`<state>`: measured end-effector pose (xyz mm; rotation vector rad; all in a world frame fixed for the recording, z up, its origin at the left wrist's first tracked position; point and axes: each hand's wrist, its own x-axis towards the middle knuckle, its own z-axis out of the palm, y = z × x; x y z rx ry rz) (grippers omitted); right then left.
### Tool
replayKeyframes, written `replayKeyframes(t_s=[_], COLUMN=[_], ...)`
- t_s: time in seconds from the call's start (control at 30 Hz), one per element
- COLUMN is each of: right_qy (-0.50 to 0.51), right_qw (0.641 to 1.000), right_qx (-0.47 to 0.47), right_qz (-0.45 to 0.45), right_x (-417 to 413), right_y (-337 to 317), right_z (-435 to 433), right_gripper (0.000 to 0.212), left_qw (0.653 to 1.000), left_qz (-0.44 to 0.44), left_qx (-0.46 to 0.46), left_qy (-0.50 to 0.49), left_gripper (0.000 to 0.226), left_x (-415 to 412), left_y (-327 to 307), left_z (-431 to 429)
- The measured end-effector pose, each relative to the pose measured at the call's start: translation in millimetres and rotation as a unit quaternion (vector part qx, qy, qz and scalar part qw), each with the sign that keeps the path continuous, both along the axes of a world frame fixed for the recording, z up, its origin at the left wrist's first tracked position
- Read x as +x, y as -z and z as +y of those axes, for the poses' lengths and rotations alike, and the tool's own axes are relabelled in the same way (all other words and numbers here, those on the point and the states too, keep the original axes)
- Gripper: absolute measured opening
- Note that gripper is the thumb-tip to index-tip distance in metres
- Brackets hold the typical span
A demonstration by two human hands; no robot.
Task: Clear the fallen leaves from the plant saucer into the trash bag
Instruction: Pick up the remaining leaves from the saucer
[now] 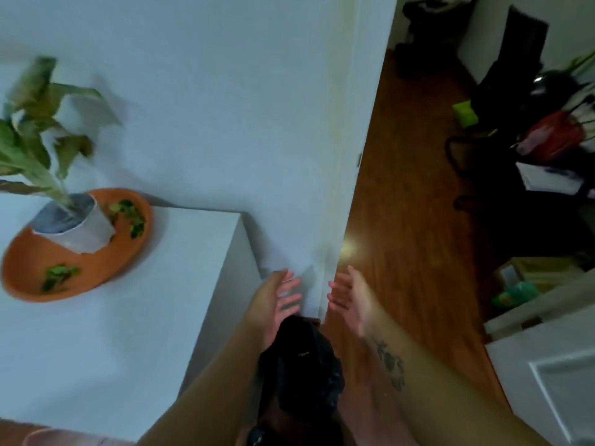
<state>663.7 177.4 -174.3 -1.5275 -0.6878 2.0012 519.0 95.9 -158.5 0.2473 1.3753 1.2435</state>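
An orange plant saucer (96,268) sits on a white cabinet top at the left. A white pot (80,230) with a leafy plant stands in it. Fallen green leaves lie in the saucer, one clump (128,215) to the right of the pot and another (58,275) at the near rim. A black trash bag (302,365) stands on the floor beside the cabinet, below my hands. My left hand (277,297) and my right hand (347,294) hover over the bag's far end, palms facing each other, fingers spread, holding nothing.
The white cabinet (128,333) ends at an edge just left of my left arm. A white wall corner (322,188) rises ahead. Wooden floor (402,220) runs to the right, with a black chair, bags and clutter at the far right and a white door at the lower right.
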Motion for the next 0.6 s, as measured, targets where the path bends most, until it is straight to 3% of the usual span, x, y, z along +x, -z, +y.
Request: replayKeyframes(t_s=[0.17, 0.4, 0.6], right_qy=[-0.014, -0.062, -0.069], right_qw=[0.995, 0.988, 0.978], right_qx=[0.040, 0.071, 0.056], right_qz=[0.086, 0.126, 0.188], right_x=[-32.2, -103.0, -205.3], right_y=[-38.5, -82.1, -100.0], right_z=[9.7, -6.2, -44.4], right_gripper=[0.044, 0.041, 0.040], left_qw=[0.998, 0.993, 0.987], left_qz=[-0.014, 0.001, -0.015], left_qx=[0.046, 0.080, 0.096], left_qy=[-0.045, -0.086, -0.130], left_gripper=[0.041, 0.047, 0.050], left_x=[-33.7, -99.2, -191.8], left_y=[-41.8, -77.3, -87.8], left_z=[3.1, -25.9, -73.6])
